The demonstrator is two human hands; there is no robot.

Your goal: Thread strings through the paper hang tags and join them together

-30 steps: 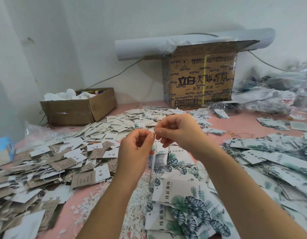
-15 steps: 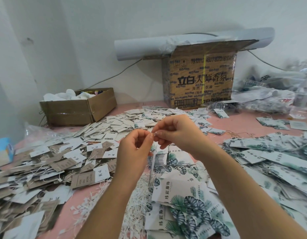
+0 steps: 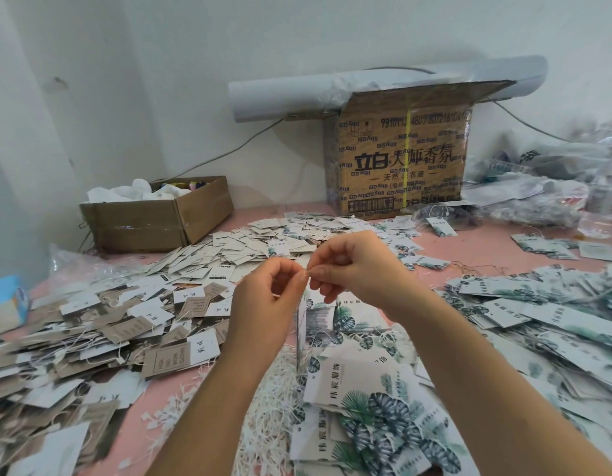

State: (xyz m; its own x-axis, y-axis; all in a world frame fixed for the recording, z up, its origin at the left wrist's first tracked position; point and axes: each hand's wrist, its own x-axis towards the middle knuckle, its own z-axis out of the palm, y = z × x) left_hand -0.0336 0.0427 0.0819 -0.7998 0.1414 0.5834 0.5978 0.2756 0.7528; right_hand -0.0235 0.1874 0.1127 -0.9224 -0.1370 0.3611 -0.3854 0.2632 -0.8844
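My left hand (image 3: pixel 267 304) and my right hand (image 3: pixel 356 266) meet fingertip to fingertip above the pink table, both pinching a thin white string. Hang tags (image 3: pixel 303 324) hang edge-on from that string just below the fingers. Under my hands lies a heap of leaf-printed tags (image 3: pixel 366 407). A bundle of loose white strings (image 3: pixel 273 389) lies on the table by my left forearm. Brown and white tags (image 3: pixel 126 324) cover the left side of the table.
An open cardboard box (image 3: pixel 160 218) with white stuff sits at the back left. A tall printed carton (image 3: pixel 400 159) stands at the back wall under a white roll (image 3: pixel 297 94). Strung leaf tags (image 3: pixel 555 321) pile on the right. Plastic bags (image 3: pixel 538 187) lie at the far right.
Both hands have stayed together at the string, with only small finger shifts; the hanging tags have hardly moved.
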